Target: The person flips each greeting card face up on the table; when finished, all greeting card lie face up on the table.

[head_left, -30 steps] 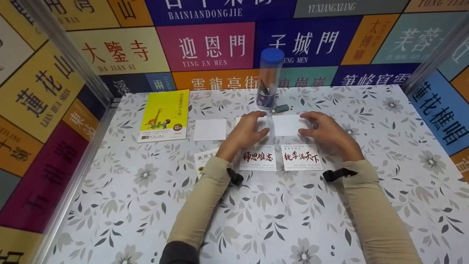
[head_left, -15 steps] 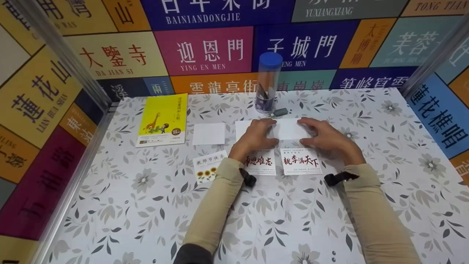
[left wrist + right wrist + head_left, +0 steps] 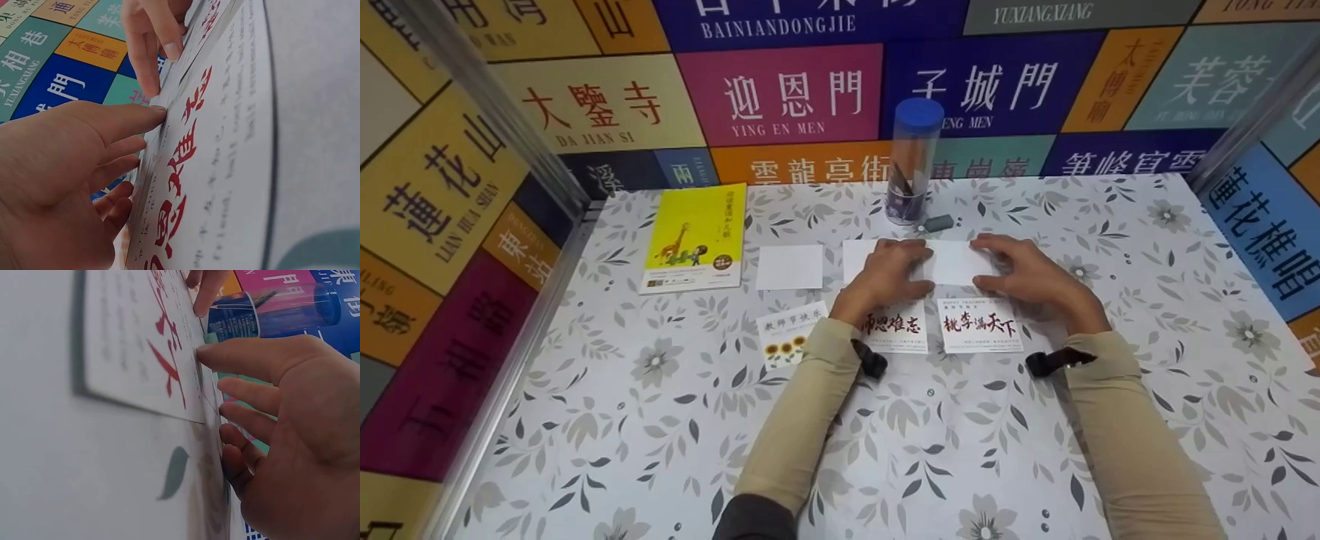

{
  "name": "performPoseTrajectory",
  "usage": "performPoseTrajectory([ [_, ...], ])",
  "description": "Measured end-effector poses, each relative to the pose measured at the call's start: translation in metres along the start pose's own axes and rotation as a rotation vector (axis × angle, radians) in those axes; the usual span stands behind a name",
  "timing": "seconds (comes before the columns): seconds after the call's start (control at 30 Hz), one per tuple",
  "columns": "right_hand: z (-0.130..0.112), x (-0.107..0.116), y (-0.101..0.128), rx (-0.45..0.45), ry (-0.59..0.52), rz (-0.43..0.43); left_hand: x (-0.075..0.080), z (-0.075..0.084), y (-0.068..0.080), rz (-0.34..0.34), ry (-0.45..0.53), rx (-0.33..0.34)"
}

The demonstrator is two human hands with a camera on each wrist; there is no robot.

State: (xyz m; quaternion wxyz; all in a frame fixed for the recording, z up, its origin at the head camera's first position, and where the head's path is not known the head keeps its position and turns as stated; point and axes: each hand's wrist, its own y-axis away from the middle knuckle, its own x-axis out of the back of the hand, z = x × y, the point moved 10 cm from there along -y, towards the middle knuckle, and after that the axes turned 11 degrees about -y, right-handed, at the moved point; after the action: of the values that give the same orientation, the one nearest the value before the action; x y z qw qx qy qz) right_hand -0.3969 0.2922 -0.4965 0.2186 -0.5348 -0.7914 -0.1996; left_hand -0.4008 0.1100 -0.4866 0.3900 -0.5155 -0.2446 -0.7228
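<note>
Setting: booth walled with coloured panels of Chinese place names; desk (image 3: 607,420) covered in grey leaf-and-flower print.
Blank cards: two white cards lie flat and side by side in the far row at mid-desk, the middle card (image 3: 857,259) and the right card (image 3: 956,262); their inner edges meet or nearly meet under the hands. A third blank card (image 3: 789,266) lies apart to the left.
Left hand (image 3: 889,277): palm down, fingers nearly straight, tips resting on the middle card; holds nothing.
Right hand (image 3: 1027,277): palm down, fingers spread and nearly straight, tips on the right card's edge; holds nothing.
Printed cards: near row, just below the hands; red-lettered card (image 3: 900,330), partly under the left wrist, a second lettered card (image 3: 981,326), and a sunflower card (image 3: 787,341) further left.
Other: yellow book (image 3: 695,236) far left; clear tube (image 3: 913,161) with blue cap at the back, a small grey eraser (image 3: 939,222) beside it.
Handling: likely thin, light paper stock, flexible, easily creased, prone to sliding on the smooth cover.
Hold: best slid under flat fingertips, or lifted by pinching a free edge or corner.
</note>
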Motion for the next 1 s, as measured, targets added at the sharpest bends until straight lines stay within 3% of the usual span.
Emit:
performPoseTrajectory([
  [0.33, 0.005, 0.006, 0.004, -0.037, 0.066, 0.022, -0.001, 0.000, -0.001, 0.006, -0.031, 0.004],
  [0.5, 0.006, 0.010, 0.004, -0.050, 0.091, 0.039, 0.004, 0.002, 0.000, 0.041, -0.002, -0.031],
  [0.83, 0.003, 0.014, 0.006, -0.083, 0.110, 0.080, 0.008, 0.000, -0.003, 0.085, 0.264, -0.033],
  [1.0, 0.000, 0.013, 0.005, -0.058, 0.176, 0.073, 0.003, 0.005, -0.004, 0.062, 0.293, -0.055],
])
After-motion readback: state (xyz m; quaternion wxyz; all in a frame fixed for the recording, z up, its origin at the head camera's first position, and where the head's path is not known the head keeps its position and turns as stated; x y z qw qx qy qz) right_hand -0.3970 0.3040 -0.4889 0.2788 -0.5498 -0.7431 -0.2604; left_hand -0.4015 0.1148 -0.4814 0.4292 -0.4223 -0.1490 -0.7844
